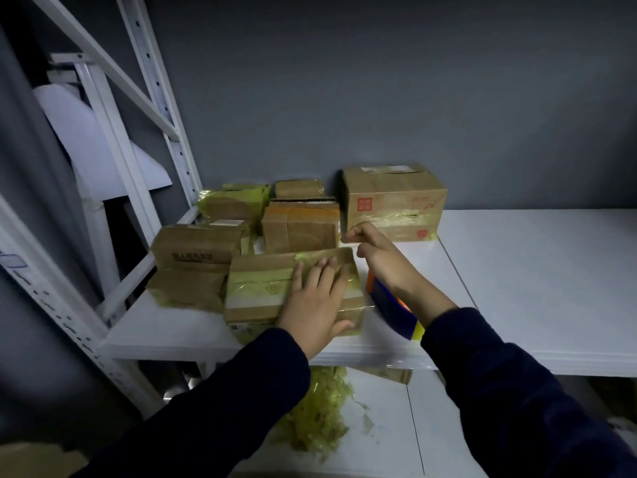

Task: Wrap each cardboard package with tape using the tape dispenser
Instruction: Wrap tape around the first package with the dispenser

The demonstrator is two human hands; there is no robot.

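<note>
A cardboard package (pixel 262 288) banded with yellowish tape lies at the front of the white shelf (pixel 534 288). My left hand (pixel 315 300) lies flat on its right part, fingers straight. My right hand (pixel 377 257) hovers just past the package's far right corner, fingers curled in a pinch, apparently on a thin clear tape end that I can barely see. A blue and orange tape dispenser (pixel 393 307) lies on the shelf under my right forearm, partly hidden.
Several other taped cardboard packages (pixel 300 225) crowd the shelf's back left, with a larger box (pixel 394 201) behind my right hand. A heap of crumpled yellow tape scraps (pixel 320 412) lies on the lower shelf. White rack uprights (pixel 162 108) stand at left.
</note>
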